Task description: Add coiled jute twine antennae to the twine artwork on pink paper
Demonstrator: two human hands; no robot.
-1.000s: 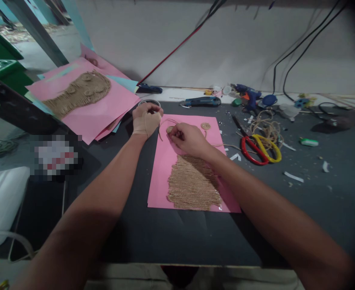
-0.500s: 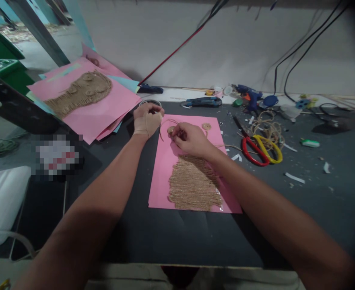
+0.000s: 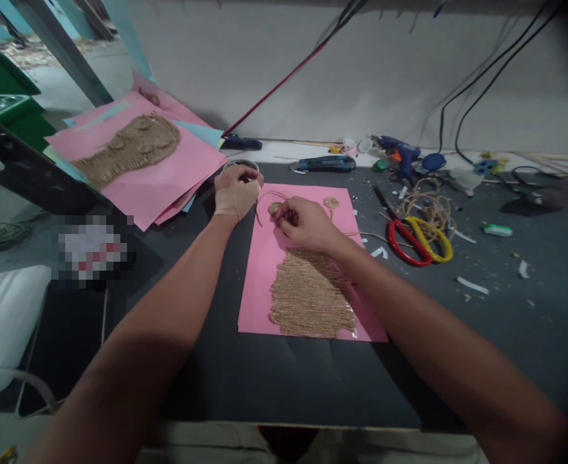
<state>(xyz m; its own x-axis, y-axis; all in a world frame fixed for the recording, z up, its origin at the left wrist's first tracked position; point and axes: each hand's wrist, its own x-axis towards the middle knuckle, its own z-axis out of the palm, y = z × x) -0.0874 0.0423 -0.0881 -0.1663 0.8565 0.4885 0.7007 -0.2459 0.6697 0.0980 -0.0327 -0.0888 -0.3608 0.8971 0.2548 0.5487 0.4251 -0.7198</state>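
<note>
My right hand [image 3: 303,222] is closed in a pinch at the edge of a small twine coil [image 3: 274,209] lying on a pink sheet [image 3: 255,277]. My left hand [image 3: 237,193], its back crossed by a pale wrap, rests at the sheet's upper left corner. Its fingers are curled beside a round ring [image 3: 240,164], partly hidden behind them; what they hold is unclear. Thin twine curves between both hands. A second twine coil [image 3: 331,203] lies at the sheet's upper right. Below my right hand, a panel of twine rows [image 3: 310,296] covers the sheet.
Scissors [image 3: 412,241] with red and yellow handles lie to the right, by tangled twine [image 3: 431,206] and paper scraps. A box cutter [image 3: 322,164] and a blue glue gun [image 3: 400,151] sit along the back. Pink sheets [image 3: 182,161] with twine work are stacked at left.
</note>
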